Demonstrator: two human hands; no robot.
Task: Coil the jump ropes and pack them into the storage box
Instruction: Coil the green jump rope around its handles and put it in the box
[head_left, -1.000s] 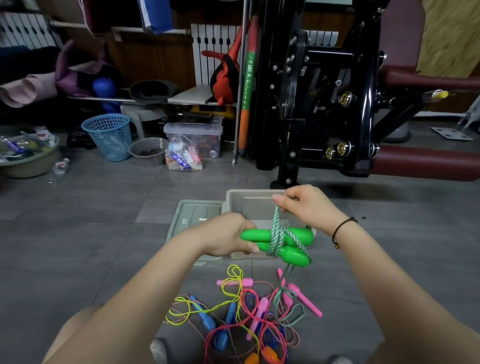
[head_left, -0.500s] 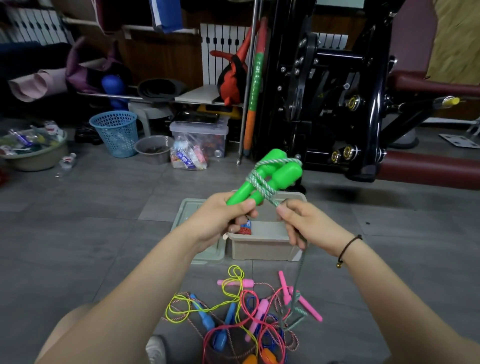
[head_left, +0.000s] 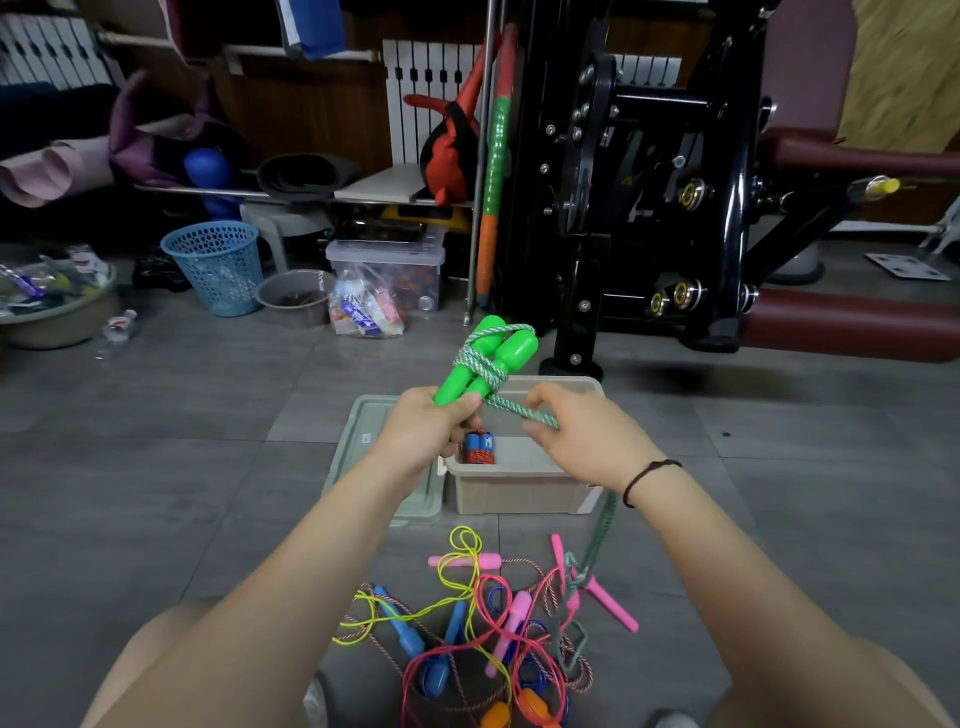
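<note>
Head view had my left hand (head_left: 431, 431) clenched round the lower ends of the two green handles (head_left: 488, 358), just left of centre in the frame. Their long axis tilted up and to the right, fat ends highest. The braided cord (head_left: 480, 364) was wrapped across both handles at the waist and ran down and to the right into my right hand (head_left: 576, 436), whose curled fingers gripped it (they were blurred, so I would not swear to the exact pinch). Below that wrist the free tail hung down to the loose ropes (head_left: 483, 639) on the floor at the bottom of the frame. The handles thus lay up and to the left of my right hand, close by. I judged that the next turn had to cross their axis, carried by the right hand while the left held steady. Beneath both hands stood the storage box (head_left: 519, 493), open, with one wound rope (head_left: 479, 449) inside.
</note>
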